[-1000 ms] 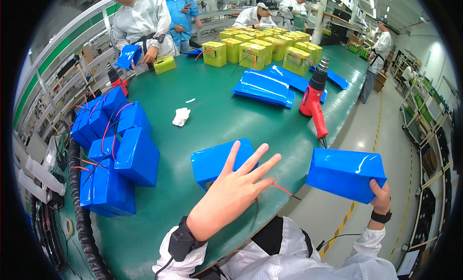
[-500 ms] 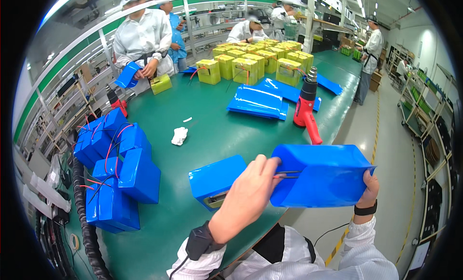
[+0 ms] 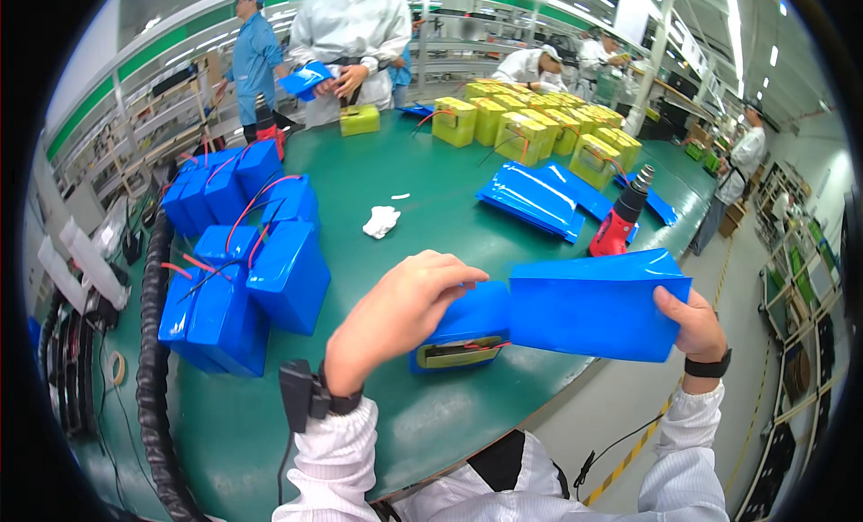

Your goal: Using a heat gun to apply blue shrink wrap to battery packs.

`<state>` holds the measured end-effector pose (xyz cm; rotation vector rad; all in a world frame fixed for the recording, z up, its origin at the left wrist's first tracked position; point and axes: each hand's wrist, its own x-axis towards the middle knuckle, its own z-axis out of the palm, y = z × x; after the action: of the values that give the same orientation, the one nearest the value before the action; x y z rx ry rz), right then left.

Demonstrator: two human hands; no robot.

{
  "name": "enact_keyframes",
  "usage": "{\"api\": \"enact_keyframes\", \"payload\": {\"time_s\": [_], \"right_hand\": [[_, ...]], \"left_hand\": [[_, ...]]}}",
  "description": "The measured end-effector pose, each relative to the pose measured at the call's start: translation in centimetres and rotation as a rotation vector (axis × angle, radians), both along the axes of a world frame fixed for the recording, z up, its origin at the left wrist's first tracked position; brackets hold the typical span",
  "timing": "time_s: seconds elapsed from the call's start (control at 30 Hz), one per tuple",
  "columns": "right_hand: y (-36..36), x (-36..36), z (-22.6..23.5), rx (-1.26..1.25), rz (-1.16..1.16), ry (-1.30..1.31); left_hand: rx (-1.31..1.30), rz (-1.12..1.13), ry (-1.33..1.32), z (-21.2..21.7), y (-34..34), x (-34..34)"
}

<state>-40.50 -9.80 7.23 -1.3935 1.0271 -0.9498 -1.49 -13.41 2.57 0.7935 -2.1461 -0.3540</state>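
Note:
My right hand (image 3: 694,326) grips the right end of a wide blue plastic sleeve (image 3: 593,314), thumb on its near face. The sleeve is held up over the table's near edge, its left end beside a blue-wrapped battery pack (image 3: 481,314). That pack lies on the table, its near end showing a yellow-green core and a red wire. Above the pack's left part is my left hand (image 3: 400,297), fingers stretched toward the sleeve and nothing visible in them. Whether its fingertips touch the pack I cannot tell.
Several blue-wrapped packs with wires (image 3: 238,279) stand at left beside a black ribbed hose (image 3: 153,387). Farther off are crumpled white paper (image 3: 381,222), flat blue sleeves (image 3: 530,203), a red heat gun (image 3: 620,216) and rows of yellow packs (image 3: 521,136). A co-worker (image 3: 346,37) stands across the table.
My left hand has let go of the wires at the sleeve's left end and moved left. The sleeve has turned to a flatter side view. The whole view has shifted.

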Motion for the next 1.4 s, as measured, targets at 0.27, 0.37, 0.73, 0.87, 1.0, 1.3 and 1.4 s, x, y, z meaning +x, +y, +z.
{"api": "enact_keyframes", "payload": {"time_s": [0.27, 0.37, 0.73, 0.87, 1.0, 1.3, 1.4], "right_hand": [[-2.8, 5.1, 3.2, 0.157, 0.109, 0.34], [-4.2, 7.0, 4.6, 0.211, 0.095, 0.401], [-8.2, 16.8, 7.6, 0.244, 0.371, 0.387], [-9.3, 16.9, 7.2, 0.282, 0.437, 0.333], [-8.6, 17.0, 7.4, 0.241, 0.424, 0.305], [-7.9, 20.8, 9.4, 0.139, 0.525, 0.393], [-8.3, 21.3, 10.1, 0.215, 0.494, 0.411]], "left_hand": [[0.103, -0.035, 0.095, 0.7, 0.5, 2.2], [0.139, -0.038, 0.067, 0.3, 0.4, 2.0], [0.168, -0.05, 0.12, -0.7, 0.5, 1.2], [0.284, -0.053, 0.256, 0.3, 0.3, 0.2], [0.231, -0.046, 0.213, 0.3, 0.1, 0.0], [0.387, -0.121, 0.418, -1.2, -1.1, 3.2], [0.276, -0.121, 0.461, -0.7, -1.7, 2.8]]}}
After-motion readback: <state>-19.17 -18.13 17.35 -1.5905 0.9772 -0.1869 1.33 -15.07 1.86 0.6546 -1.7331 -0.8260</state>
